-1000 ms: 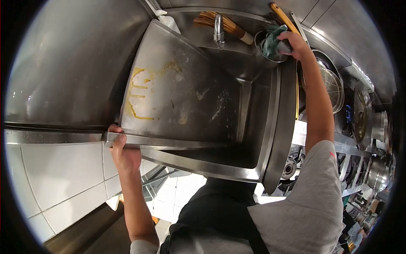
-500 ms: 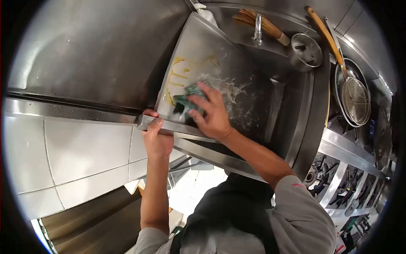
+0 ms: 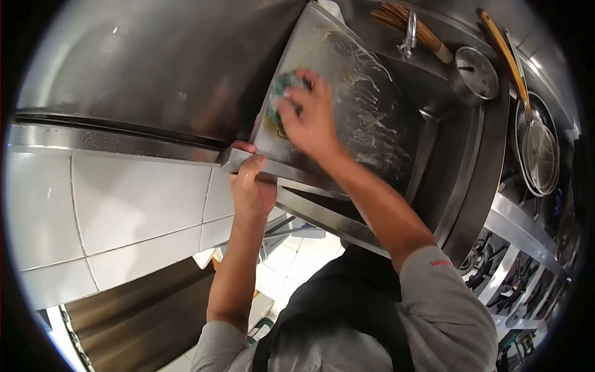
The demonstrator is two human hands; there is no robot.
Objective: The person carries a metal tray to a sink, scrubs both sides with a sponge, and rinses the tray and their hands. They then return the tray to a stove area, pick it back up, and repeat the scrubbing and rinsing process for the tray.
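Observation:
A flat stainless steel panel (image 3: 339, 59) with a raised edge leans across the sink (image 3: 457, 139). White suds streak its middle, and yellowish residue lies near its left side. My left hand (image 3: 254, 189) is wrapped round the panel's near corner, thumb on top and fingertips showing over the far side of the rim. With bent fingers my right hand (image 3: 313, 121) presses a green scouring pad (image 3: 283, 88) against the panel near its left edge. The pad and fingers are slightly blurred, and the hand covers part of the pad.
Behind the sink are a faucet (image 3: 410, 37), a bamboo brush (image 3: 427, 36) and a metal pot (image 3: 474, 77). A wire strainer (image 3: 541, 155) rests over a pan at the right, beside stove burners (image 3: 527, 273). A steel counter (image 3: 142, 74) and white tiles (image 3: 136, 198) lie left.
My right hand has moved the pad up the panel, toward its far left side. Suds now spread further up, and the yellow streaks are smeared. My left hand keeps its hold.

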